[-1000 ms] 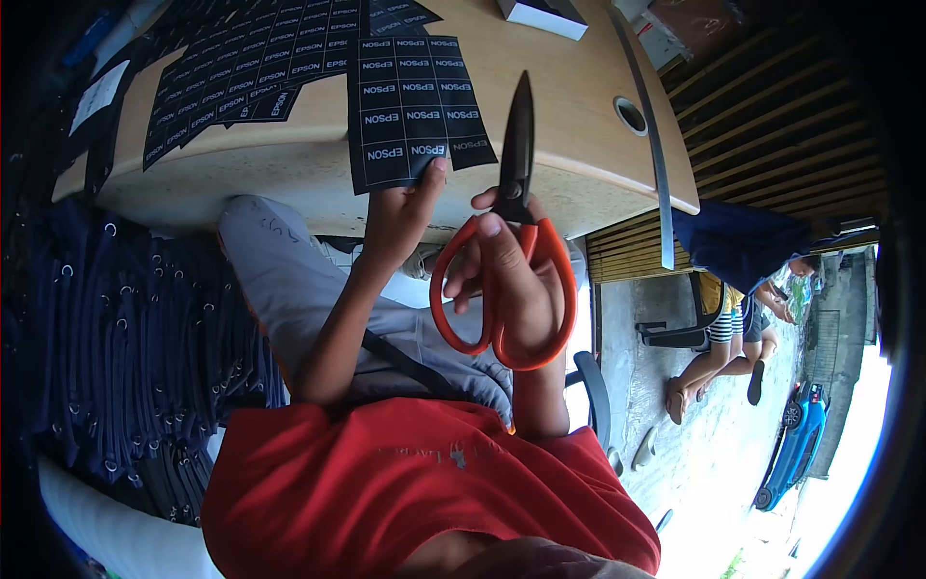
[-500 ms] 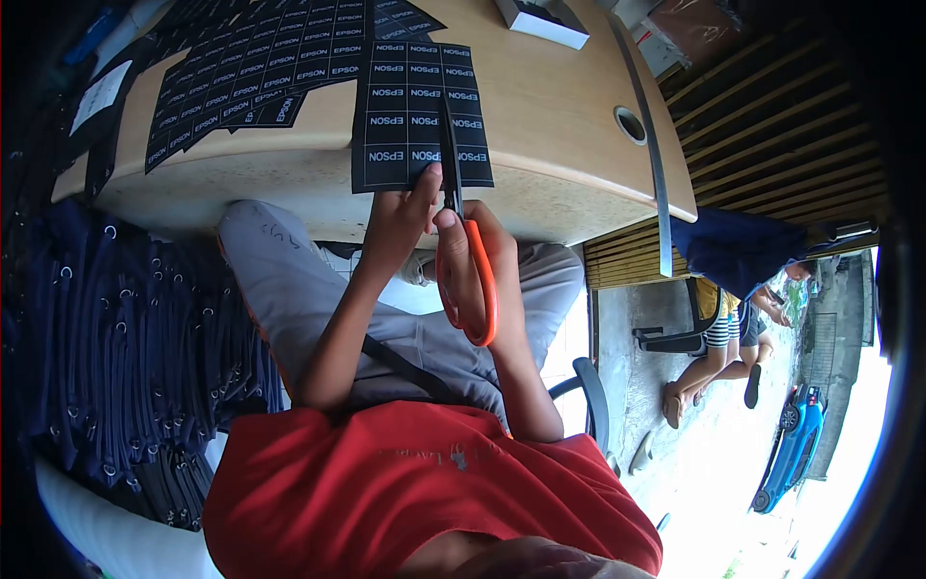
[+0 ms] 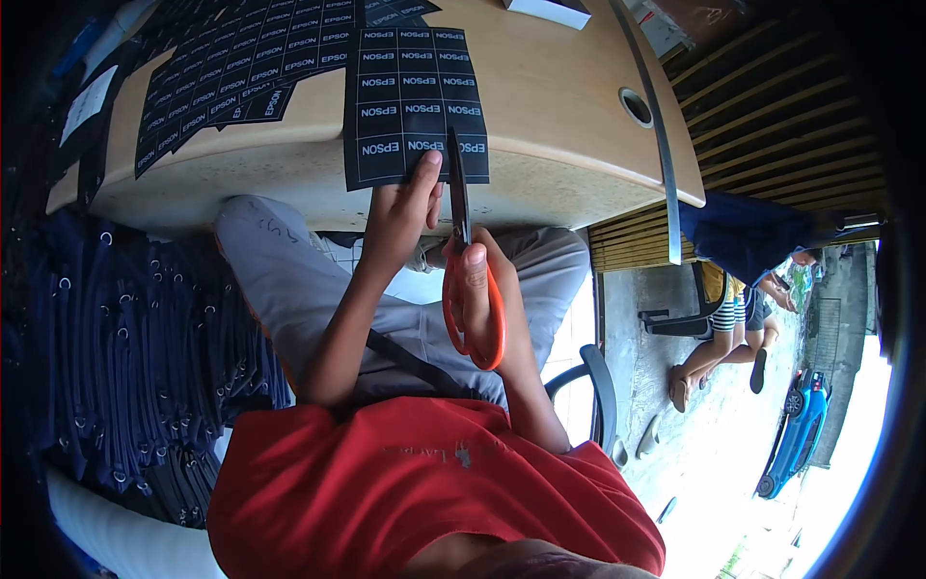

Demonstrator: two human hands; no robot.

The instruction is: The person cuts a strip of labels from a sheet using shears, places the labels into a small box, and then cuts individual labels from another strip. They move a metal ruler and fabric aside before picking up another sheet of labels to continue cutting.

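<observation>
My left hand (image 3: pixel 397 220) pinches the lower edge of a black sheet of white EPSON labels (image 3: pixel 410 101) that hangs over the front edge of the wooden table (image 3: pixel 559 125). My right hand (image 3: pixel 482 299) grips orange-handled scissors (image 3: pixel 470 289), edge-on to the camera. The dark blades point up and meet the sheet's lower edge just right of my left thumb. More black EPSON label sheets (image 3: pixel 241 68) lie spread on the table to the left.
A stack of dark blue fabric with metal eyelets (image 3: pixel 125 357) fills the left side. A white box (image 3: pixel 550 10) sits at the table's far edge. A seated person (image 3: pixel 733 328), a chair (image 3: pixel 675 323) and a blue car (image 3: pixel 796 434) are at the right.
One second ago the scissors were held flat away from the sheet. My right hand turned them edge-on and brought the blades to the sheet's lower edge, then drew back slightly.
</observation>
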